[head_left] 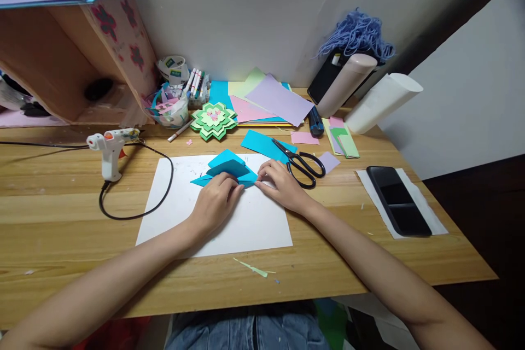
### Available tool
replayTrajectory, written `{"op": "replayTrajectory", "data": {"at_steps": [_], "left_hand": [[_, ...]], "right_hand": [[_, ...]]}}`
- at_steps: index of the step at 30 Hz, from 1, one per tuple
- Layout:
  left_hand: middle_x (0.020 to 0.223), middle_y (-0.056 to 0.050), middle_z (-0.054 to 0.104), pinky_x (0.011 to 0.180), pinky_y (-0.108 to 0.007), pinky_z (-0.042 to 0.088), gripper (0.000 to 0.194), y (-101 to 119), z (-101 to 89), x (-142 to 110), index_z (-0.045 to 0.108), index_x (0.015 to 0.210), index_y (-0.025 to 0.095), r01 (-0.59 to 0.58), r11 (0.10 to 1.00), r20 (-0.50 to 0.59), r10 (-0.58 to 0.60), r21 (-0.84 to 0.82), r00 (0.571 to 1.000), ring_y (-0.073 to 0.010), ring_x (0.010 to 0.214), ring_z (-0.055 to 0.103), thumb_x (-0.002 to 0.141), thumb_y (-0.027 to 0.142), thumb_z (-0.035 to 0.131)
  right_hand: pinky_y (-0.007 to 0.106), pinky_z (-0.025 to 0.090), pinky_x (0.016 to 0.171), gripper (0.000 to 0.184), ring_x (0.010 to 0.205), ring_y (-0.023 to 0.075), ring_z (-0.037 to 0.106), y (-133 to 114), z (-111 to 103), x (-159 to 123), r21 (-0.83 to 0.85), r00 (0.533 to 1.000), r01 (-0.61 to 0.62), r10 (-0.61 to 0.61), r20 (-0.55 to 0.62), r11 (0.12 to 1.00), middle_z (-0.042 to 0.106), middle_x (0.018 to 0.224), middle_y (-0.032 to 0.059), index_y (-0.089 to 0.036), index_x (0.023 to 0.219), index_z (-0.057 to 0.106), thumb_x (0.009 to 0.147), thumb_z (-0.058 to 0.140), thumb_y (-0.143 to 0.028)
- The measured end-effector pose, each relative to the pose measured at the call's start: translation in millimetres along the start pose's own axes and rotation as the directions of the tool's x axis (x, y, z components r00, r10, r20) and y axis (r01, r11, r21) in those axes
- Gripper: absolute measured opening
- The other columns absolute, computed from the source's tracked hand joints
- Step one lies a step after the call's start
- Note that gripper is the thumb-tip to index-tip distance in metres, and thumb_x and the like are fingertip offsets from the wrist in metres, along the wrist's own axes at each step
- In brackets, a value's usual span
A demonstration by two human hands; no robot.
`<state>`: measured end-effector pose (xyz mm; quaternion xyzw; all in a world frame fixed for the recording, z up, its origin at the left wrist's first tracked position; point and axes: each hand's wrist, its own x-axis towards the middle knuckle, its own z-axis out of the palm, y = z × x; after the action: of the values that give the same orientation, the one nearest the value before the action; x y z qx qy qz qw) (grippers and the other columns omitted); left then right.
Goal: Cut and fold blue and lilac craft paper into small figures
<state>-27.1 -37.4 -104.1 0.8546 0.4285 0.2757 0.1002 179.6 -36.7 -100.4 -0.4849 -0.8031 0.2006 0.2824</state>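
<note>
A folded piece of blue paper (228,164) with pointed ends rests on a white sheet (246,224). My left hand (217,199) presses its bent fingers on the near middle of the blue paper, partly hiding it. At the paper's right tip, my right hand (279,183) pinches the point between thumb and fingers. Black-handled scissors (303,167) lie just beyond my right hand, partly over a flat blue paper piece (262,143).
A white glue gun (110,147) stands at left, its black cord looping onto the sheet. Behind lie a layered green paper flower (213,120) and stacked coloured paper (283,98). At right, a black phone (397,199) rests on a white paper towel.
</note>
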Motion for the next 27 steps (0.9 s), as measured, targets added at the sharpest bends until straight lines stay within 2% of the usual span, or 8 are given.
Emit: {"op": "replayTrajectory", "data": {"at_steps": [3,8,16,21,27], "left_hand": [[0.089,-0.008,0.061,0.069,-0.031,0.047,0.019,1.1,0.0,1.0,0.056,0.078,0.016,0.029,0.999,0.008,-0.029,0.013,1.0,-0.0186,0.081,0.057,0.089,0.027,0.046],[0.087,-0.008,0.06,0.065,-0.031,0.047,0.021,1.7,0.9,1.4,0.055,0.078,0.015,0.042,0.991,0.03,-0.046,0.128,0.998,-0.019,0.079,0.057,0.09,0.029,0.044],[0.096,-0.01,0.057,0.049,-0.027,0.04,0.024,8.0,1.3,5.3,0.058,0.078,0.013,0.091,0.95,0.057,-0.113,0.298,0.992,-0.0171,0.071,0.057,0.089,0.029,0.044],[0.097,-0.009,0.057,0.042,-0.027,0.034,0.024,10.1,-0.2,7.9,0.06,0.072,0.014,0.151,0.937,0.063,-0.18,0.316,0.982,-0.0138,0.059,0.053,0.085,0.031,0.048],[0.097,-0.01,0.058,0.04,-0.027,0.03,0.026,8.4,1.1,7.0,0.059,0.071,0.014,0.15,0.949,0.041,-0.168,0.276,0.985,-0.0131,0.056,0.052,0.086,0.031,0.047]], "right_hand": [[0.036,0.039,0.084,0.006,0.093,0.0209,0.049,-0.2,-1.9,-0.4,-0.014,0.999,-0.045,0.045,0.003,0.999,0.054,0.096,0.0054,-0.02,0.083,0.053,0.083,0.057,-0.025],[0.037,0.038,0.085,0.007,0.094,0.0208,0.049,0.7,-2.3,0.0,-0.02,0.997,-0.077,0.077,0.017,0.997,0.054,0.098,0.0052,-0.02,0.081,0.056,0.083,0.058,-0.027],[0.038,0.038,0.086,0.009,0.094,0.0214,0.048,-0.6,1.2,3.5,-0.05,0.985,-0.172,0.172,-0.001,0.984,0.054,0.098,0.0047,-0.021,0.077,0.059,0.081,0.06,-0.028],[0.04,0.037,0.088,0.01,0.097,0.0228,0.047,-5.5,0.9,4.8,-0.056,0.969,-0.247,0.247,-0.016,0.967,0.054,0.097,0.0046,-0.021,0.073,0.06,0.079,0.061,-0.029],[0.045,0.035,0.091,0.008,0.099,0.0241,0.046,-6.7,6.5,4.2,-0.02,0.952,-0.3,0.298,-0.076,0.954,0.052,0.094,0.0048,-0.021,0.071,0.06,0.076,0.062,-0.027]]}}
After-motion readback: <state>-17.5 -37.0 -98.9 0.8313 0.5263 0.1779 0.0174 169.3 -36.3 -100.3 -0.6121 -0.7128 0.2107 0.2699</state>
